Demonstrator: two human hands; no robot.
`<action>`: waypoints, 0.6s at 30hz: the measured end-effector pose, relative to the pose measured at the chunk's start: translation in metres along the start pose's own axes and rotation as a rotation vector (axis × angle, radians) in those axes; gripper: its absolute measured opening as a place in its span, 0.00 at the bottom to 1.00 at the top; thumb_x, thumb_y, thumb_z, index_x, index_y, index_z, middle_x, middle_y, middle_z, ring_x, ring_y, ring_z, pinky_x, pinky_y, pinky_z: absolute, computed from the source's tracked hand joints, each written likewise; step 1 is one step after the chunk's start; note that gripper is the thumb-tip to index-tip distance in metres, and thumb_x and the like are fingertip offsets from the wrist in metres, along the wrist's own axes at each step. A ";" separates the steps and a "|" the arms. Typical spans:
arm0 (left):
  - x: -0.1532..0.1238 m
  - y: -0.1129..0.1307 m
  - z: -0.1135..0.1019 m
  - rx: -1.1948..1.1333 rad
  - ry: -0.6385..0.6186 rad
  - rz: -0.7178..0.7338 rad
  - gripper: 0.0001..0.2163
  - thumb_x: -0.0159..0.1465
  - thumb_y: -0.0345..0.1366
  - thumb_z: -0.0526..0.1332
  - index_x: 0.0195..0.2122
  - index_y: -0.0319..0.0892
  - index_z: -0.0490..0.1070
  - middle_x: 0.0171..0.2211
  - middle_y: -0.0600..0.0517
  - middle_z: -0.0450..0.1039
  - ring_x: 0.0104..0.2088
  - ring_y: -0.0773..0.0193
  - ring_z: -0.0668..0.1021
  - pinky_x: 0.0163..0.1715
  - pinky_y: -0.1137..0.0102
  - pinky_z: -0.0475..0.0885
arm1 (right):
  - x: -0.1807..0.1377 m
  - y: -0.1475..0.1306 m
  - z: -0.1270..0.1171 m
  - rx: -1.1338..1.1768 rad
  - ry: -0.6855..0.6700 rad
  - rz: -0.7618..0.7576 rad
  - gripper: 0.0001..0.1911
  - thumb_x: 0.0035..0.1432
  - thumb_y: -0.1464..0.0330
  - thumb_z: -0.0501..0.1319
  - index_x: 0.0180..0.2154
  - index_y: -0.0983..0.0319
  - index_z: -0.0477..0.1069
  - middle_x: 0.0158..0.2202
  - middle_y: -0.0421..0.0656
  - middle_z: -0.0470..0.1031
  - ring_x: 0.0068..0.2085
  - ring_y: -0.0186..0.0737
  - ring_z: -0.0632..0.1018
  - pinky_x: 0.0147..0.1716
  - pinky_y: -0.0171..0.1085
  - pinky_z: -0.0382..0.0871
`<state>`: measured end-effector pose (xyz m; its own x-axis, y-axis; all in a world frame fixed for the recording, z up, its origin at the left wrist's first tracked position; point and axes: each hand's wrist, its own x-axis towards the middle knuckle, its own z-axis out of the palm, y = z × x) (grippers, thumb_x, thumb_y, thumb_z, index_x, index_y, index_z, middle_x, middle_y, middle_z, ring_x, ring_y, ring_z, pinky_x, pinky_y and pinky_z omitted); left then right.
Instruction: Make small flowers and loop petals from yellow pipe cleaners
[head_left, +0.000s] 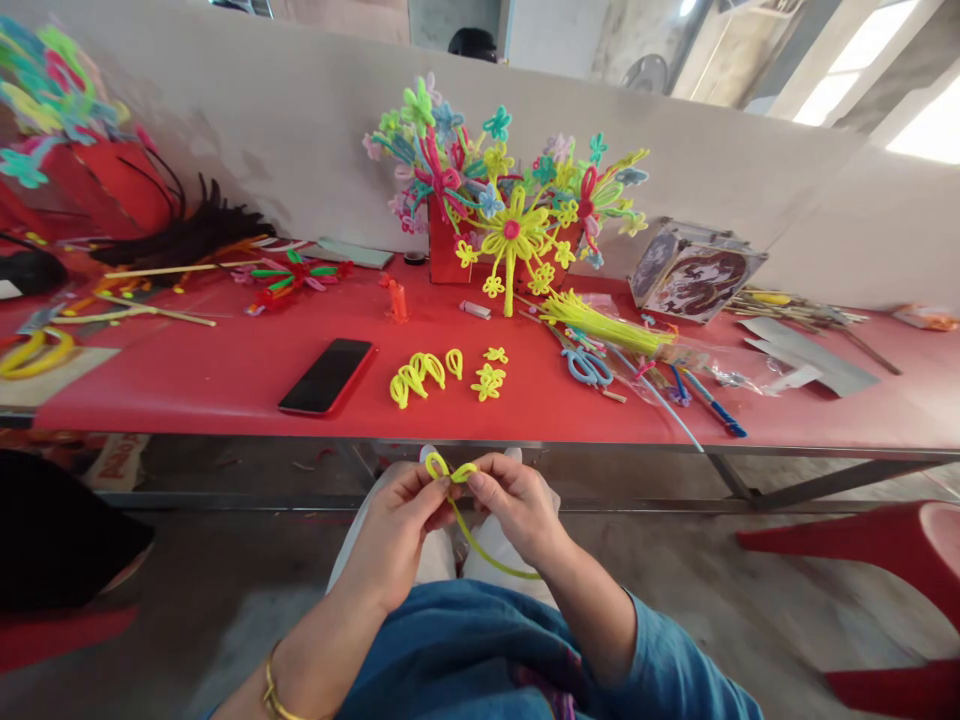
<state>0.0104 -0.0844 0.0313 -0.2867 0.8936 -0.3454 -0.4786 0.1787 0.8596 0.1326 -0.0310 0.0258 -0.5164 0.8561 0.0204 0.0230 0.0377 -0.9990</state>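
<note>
My left hand (397, 520) and my right hand (517, 505) are held together over my lap, below the table's front edge. Both pinch a yellow pipe cleaner (454, 475) that is bent into two small loops between my fingertips. Its loose tail curves down and to the right under my right hand. On the red table (225, 385) just ahead lie several bent yellow loops (420, 375) and small yellow pipe-cleaner flowers (491, 378).
A red phone (328, 376) lies left of the loops. A red box with a pipe-cleaner flower bouquet (510, 210) stands at the back. Blue scissors (587, 367), a bundle of yellow pipe cleaners (600, 322), a tilted picture box (694, 272) and red stools (900, 560) are to the right.
</note>
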 end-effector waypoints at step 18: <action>0.001 0.009 -0.004 0.021 -0.034 -0.022 0.06 0.46 0.32 0.65 0.23 0.38 0.68 0.18 0.57 0.67 0.20 0.72 0.67 0.22 0.76 0.61 | -0.002 -0.012 -0.011 -0.665 -0.054 -0.247 0.06 0.51 0.74 0.56 0.28 0.61 0.72 0.27 0.40 0.71 0.30 0.33 0.72 0.29 0.29 0.62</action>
<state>0.0021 -0.0838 0.0375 -0.2473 0.9029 -0.3517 -0.4673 0.2069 0.8596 0.1431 -0.0275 0.0383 -0.6150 0.7559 0.2245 0.4082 0.5488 -0.7295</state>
